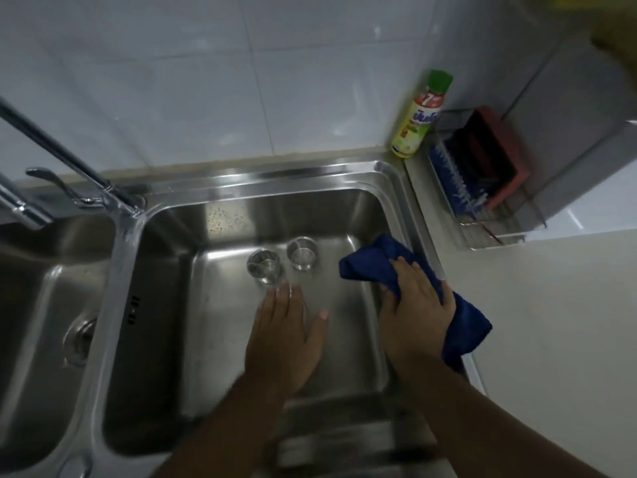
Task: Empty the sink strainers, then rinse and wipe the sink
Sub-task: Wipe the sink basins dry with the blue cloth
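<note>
Limp blue cloth (370, 262), best bunched midway, is pressed to stainless steel sink (220, 305) by flat right hand (413, 305); left hand (286, 334) is spread empty.

We see a white tiled wall (206, 81) behind and a pale countertop (551, 305) at right. A green-capped bottle (418, 119) stands in the corner beside a wire rack (496, 236). Light is dim, with faint glare on the tiles.
</note>
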Available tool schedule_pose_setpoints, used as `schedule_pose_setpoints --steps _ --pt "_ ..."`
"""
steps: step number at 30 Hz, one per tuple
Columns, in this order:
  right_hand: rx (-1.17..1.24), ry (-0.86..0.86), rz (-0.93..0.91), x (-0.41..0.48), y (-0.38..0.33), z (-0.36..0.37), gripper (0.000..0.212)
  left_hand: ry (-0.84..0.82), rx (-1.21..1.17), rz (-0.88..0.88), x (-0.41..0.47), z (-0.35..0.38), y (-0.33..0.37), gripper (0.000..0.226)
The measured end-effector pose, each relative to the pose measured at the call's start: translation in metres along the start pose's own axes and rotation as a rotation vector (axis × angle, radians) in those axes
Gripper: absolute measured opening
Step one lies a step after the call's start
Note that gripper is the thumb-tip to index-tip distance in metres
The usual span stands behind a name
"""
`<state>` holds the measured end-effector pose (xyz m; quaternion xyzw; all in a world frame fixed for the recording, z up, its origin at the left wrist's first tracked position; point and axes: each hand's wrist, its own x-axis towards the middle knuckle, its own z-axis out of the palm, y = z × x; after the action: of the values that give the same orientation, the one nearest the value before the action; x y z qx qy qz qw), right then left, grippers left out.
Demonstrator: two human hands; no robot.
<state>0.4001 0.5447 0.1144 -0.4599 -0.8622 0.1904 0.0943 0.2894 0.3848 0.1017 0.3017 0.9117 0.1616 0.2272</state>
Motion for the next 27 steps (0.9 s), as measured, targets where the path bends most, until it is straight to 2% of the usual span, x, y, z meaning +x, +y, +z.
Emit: schedule_pose_setpoints --steps 5,9,11,15,18,20,23,27 --pt "0.191 0.171 0.089 0.086 -0.046 0.026 0.049 0.129 0.095 0.000 0.103 -0.045 -0.033 0.085" --pt "0.268 0.271 0.166 0.142 -0.073 0.043 0.035 0.211 0.234 -0.018 0.150 -0.066 -0.063 0.092" --pt "0.262 0.288 0.200 0.153 -0.084 0.050 0.027 0.200 0.278 -0.009 0.158 -0.069 -0.071 0.096" --pt "0.165 0.202 0.100 0.168 -0.101 0.051 0.016 0.186 0.315 -0.016 0.160 -0.071 -0.072 0.104" --pt "0.076 0.071 -0.028 0.173 -0.115 0.055 0.023 0.129 0.242 0.011 0.161 -0.085 -0.076 0.098" --pt "0.081 0.044 -0.043 0.167 -0.135 0.064 0.031 0.149 0.204 0.039 0.150 -0.096 -0.087 0.091" --pt "0.111 0.063 -0.109 0.148 -0.172 0.086 0.034 0.204 0.193 0.008 0.107 -0.108 -0.115 0.087" --pt "0.123 -0.005 -0.244 0.123 -0.241 0.117 0.024 0.247 0.186 -0.115 0.032 -0.115 -0.165 0.089"
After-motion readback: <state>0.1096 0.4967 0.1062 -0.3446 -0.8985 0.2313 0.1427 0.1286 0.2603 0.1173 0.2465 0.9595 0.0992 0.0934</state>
